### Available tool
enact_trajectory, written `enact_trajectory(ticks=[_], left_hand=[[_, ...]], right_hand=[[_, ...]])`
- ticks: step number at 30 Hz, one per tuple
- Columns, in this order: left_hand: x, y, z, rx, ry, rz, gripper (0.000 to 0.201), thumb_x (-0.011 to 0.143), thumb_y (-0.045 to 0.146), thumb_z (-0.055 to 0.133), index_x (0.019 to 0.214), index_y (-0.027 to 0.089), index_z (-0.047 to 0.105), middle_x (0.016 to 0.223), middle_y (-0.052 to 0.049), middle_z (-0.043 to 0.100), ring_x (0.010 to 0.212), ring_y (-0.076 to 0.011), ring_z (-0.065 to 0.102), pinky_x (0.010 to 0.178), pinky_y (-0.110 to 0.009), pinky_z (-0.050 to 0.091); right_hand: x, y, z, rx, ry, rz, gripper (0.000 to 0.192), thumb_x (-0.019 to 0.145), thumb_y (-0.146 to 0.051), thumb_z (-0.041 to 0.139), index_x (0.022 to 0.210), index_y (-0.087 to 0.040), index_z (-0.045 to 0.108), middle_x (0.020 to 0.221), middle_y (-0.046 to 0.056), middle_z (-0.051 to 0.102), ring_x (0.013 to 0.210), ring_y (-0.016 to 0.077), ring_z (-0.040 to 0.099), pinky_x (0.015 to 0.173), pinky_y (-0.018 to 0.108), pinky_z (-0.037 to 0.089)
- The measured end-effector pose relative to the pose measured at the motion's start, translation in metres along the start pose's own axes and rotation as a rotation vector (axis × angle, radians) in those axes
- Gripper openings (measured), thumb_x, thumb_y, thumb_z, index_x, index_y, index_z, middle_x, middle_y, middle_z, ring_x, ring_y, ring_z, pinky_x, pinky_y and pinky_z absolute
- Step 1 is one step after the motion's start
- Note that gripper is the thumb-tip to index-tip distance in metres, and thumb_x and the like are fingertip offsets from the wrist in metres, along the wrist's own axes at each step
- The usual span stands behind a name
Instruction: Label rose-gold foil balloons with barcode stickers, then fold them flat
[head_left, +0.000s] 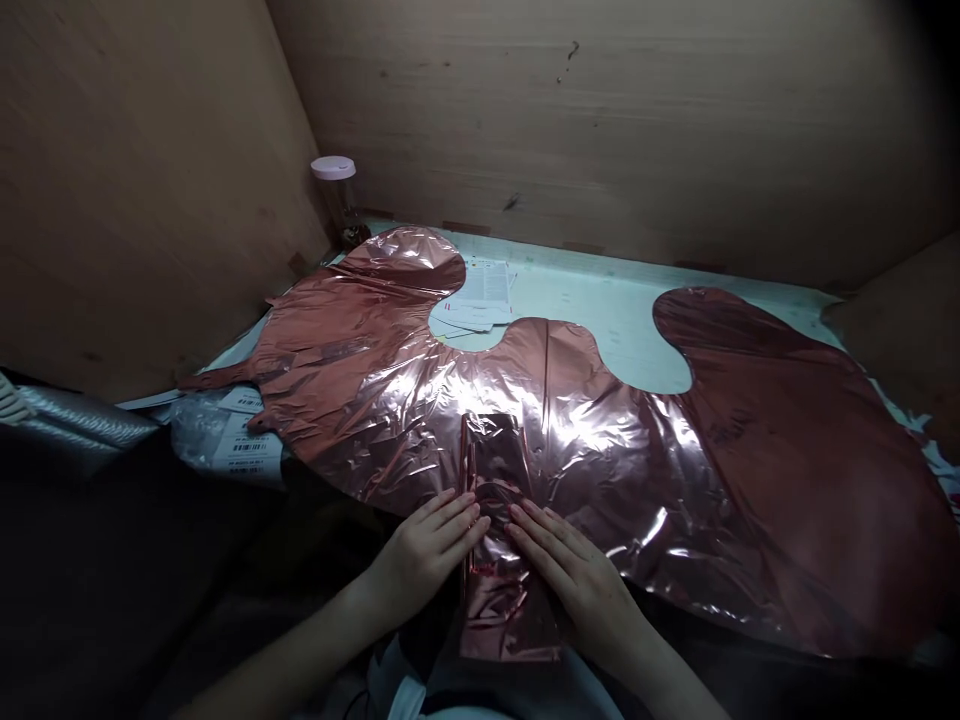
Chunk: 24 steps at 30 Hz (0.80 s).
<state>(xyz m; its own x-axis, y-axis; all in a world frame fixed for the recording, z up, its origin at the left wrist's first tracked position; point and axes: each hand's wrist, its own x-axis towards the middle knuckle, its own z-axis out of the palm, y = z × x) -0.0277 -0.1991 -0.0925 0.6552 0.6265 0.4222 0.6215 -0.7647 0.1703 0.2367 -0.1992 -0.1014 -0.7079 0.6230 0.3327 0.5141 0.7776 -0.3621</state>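
A large flat foil balloon [637, 470], shiny rose-copper and curvy in outline, spreads across the table. Over its near edge lies a folded strip of similar foil [499, 450], whose lower end hangs toward my lap. My left hand [431, 550] rests flat on the strip's left side, fingers stretched out. On the strip's right side lies my right hand [574, 570], its fingers also extended and flat. Neither hand is closed around anything. Creases and bright reflections cover the foil near both hands. My palms hide parts of the strip.
Wooden panels [615, 130] enclose the pale tabletop [577, 290] at the back and sides. A jar with a pink lid [334, 168] stands in the back left corner. Printed papers [484, 292] lie behind the balloon. Clear plastic bags with barcode labels [240, 445] sit at left.
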Motion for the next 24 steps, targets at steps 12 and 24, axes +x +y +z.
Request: enact_trajectory(ticks=[12, 24], left_hand=[[0.041, 0.007, 0.028, -0.079, 0.26, -0.947, 0.018, 0.09, 0.021, 0.06, 0.108, 0.018, 0.062, 0.077, -0.002, 0.068, 0.082, -0.0234, 0.063, 0.077, -0.038, 0.044], [0.051, 0.006, 0.031, -0.078, 0.152, -0.985, 0.013, 0.092, 0.023, 0.053, 0.103, 0.018, 0.057, 0.082, -0.006, 0.067, 0.083, -0.0261, 0.062, 0.079, -0.043, 0.045]], right_hand=[[0.081, 0.015, 0.017, 0.073, 0.245, 0.778, 0.026, 0.098, -0.036, 0.046, 0.096, -0.015, 0.062, 0.069, 0.005, 0.068, 0.059, 0.0219, 0.066, 0.055, 0.03, 0.047], [0.115, 0.028, 0.049, -0.311, 0.017, 0.321, 0.055, 0.101, -0.031, 0.035, 0.154, -0.022, 0.029, 0.159, 0.007, 0.033, 0.148, 0.0302, 0.022, 0.117, 0.052, 0.027]])
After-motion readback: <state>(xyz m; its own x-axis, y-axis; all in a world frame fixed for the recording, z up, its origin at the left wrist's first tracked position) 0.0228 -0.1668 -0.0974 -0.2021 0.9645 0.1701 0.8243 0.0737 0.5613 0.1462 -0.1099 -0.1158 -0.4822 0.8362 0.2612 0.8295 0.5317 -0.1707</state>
